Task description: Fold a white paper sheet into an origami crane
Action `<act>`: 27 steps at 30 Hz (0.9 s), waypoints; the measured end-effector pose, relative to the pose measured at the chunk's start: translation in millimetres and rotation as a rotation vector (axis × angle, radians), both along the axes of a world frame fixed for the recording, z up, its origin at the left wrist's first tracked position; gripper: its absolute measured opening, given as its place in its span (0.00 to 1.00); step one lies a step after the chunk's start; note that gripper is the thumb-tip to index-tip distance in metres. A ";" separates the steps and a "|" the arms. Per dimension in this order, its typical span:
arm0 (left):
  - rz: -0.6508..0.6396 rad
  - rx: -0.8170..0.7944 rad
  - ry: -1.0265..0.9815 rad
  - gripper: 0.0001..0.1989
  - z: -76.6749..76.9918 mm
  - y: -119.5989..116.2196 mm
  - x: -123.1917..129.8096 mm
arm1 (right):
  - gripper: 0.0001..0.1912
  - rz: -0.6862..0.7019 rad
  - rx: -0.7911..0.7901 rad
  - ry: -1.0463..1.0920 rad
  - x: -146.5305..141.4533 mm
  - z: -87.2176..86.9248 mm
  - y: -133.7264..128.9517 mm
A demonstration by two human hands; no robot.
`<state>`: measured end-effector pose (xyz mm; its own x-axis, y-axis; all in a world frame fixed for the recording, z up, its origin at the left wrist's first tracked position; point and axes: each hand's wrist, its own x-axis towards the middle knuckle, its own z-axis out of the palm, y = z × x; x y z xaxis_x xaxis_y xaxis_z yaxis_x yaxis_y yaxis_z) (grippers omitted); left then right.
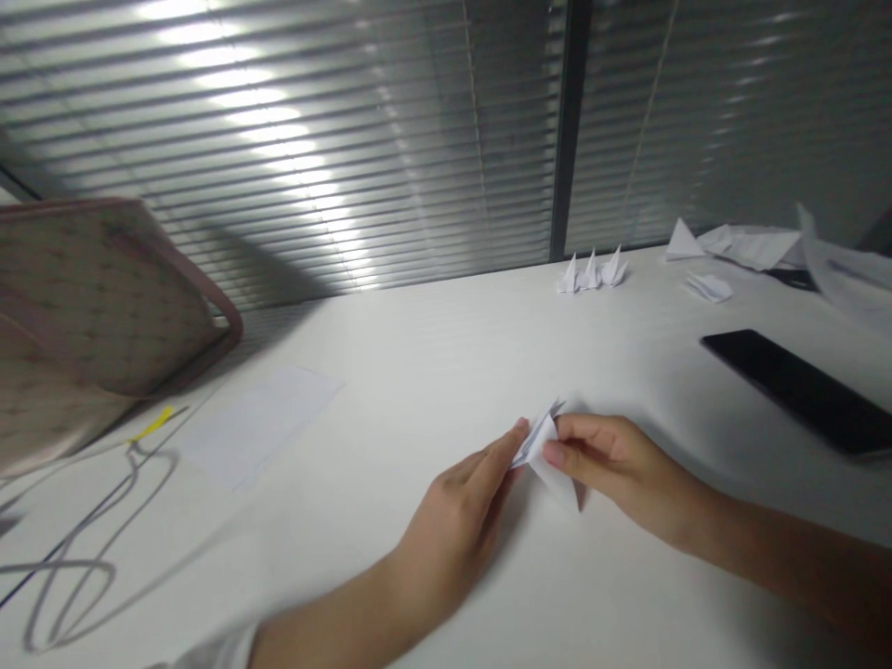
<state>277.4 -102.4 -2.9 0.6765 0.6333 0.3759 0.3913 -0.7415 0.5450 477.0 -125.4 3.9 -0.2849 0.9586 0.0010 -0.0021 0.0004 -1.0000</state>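
A small piece of folded white paper (556,472) is held between my two hands, a little above the white table. My left hand (464,506) pinches its left edge, with the fingers pressed together. On the other side, my right hand (613,453) grips the upper right part between thumb and forefinger. Several layers and points show at the paper's top, and one flap hangs down to the right. The inner folds are partly hidden by my fingers.
Three folded paper cranes (592,272) stand at the back. Crumpled papers (753,246) and a black phone (794,386) lie to the right. At left are a flat paper sheet (261,423), a grey cable (104,567) and a patterned bag (104,316). Window blinds (348,139) rise behind.
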 end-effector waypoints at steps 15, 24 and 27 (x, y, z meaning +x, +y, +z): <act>-0.038 -0.807 -0.297 0.20 23.5 -13.8 14.9 | 0.06 -0.040 -0.052 0.087 -6.3 -6.0 -2.2; -0.001 -0.874 -0.276 0.16 25.2 -11.0 14.7 | 0.21 -0.179 -0.073 -0.035 0.5 1.2 1.9; -0.026 -0.892 -0.311 0.16 24.5 -10.0 14.4 | 0.19 -0.183 -0.106 0.036 0.2 2.9 3.6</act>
<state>291.8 -112.4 21.6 0.6454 0.7602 -0.0746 0.1223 -0.0065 0.9925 477.3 -121.8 6.7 -0.1077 0.9895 -0.0959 -0.0475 -0.1015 -0.9937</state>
